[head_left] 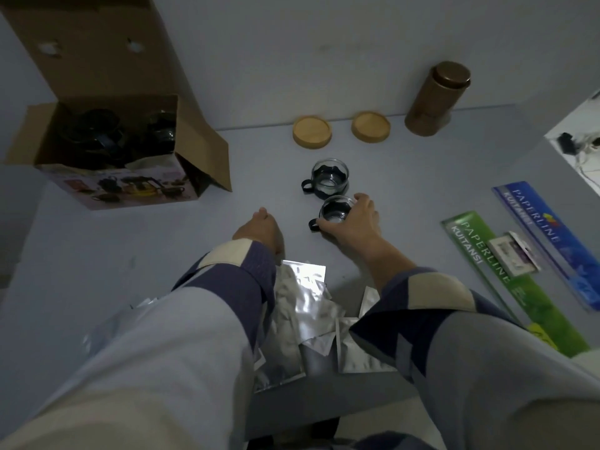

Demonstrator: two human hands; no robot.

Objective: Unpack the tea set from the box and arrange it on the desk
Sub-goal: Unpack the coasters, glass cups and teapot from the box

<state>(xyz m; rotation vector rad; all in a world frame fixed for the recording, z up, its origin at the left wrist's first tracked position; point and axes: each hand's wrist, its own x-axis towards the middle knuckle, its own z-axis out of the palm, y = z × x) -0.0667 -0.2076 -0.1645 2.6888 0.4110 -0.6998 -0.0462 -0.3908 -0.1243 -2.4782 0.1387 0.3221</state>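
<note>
Glass cup (334,212) just in front of its twin (328,176) — right hand (354,222) clasps its rim; set it down level, loosen gently — left hand (259,230) loosely curled, empty.

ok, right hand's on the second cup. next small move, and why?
Probably let go of the near cup where it stands on the desk, beside the first cup, then reach back to the open box. The right hand wraps the cup, which seems set down already, the left hand looks empty, and dark glassware still shows inside the box.
</note>
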